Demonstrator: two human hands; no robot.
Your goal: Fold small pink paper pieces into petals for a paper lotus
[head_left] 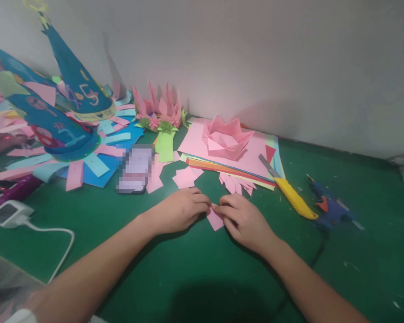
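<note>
A small pink paper piece (215, 220) lies on the green table between my two hands, one corner pointing toward me. My left hand (182, 208) pinches its upper left edge, fingers bent over it. From the other side, my right hand (244, 220) has its fingers closed on the upper right edge; the fingertips of both hands nearly meet and hide the top of the paper. Just beyond my hands lie loose pink paper squares (186, 177) and a fanned group of pink paper pieces (237, 183).
A pink paper lotus (227, 139) rests on stacked coloured sheets (191, 139). To the right are a yellow-handled cutter (296, 197) and a blue glue gun (335, 208). Leftward stand a phone (136, 168), a pink paper crown (160, 110), blue cone hats (77, 72) and a white cable (69, 233).
</note>
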